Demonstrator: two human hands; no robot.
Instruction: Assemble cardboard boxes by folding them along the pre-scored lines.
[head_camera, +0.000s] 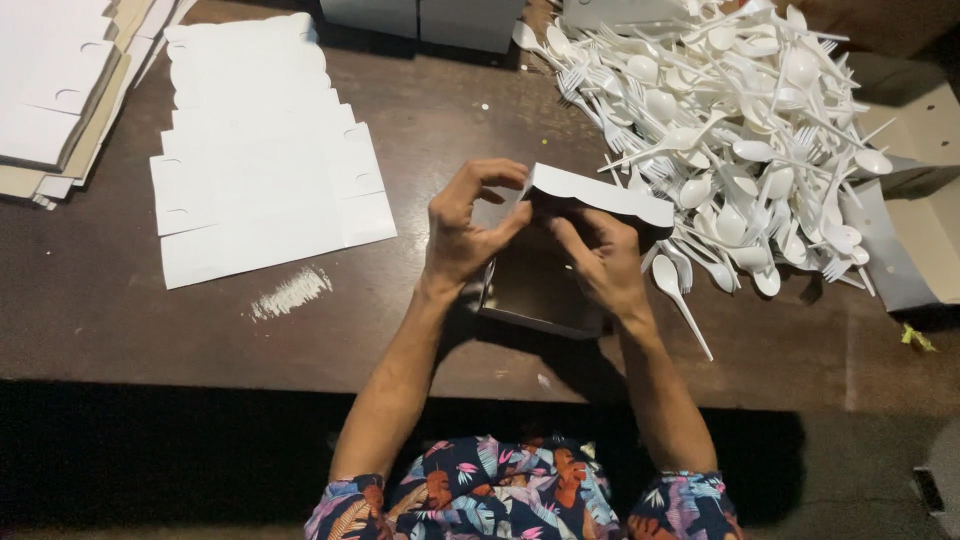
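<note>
A small white cardboard box (590, 195) with a grey inside stands half-folded near the middle of the dark brown table (110, 320). My left hand (470, 225) grips its left side, thumb and fingers pinching the lid's corner. My right hand (600, 260) holds the box from the right, fingers under the scalloped lid flap. A white plastic spoon (678, 295) lies just right of my right wrist.
A big heap of white plastic spoons and forks (730, 130) fills the far right. Flat white box blanks (255, 160) lie at the left, with a further stack (60, 90) at the far left corner. Folded boxes (420, 20) stand at the back. Open cartons (925, 200) sit at the right edge.
</note>
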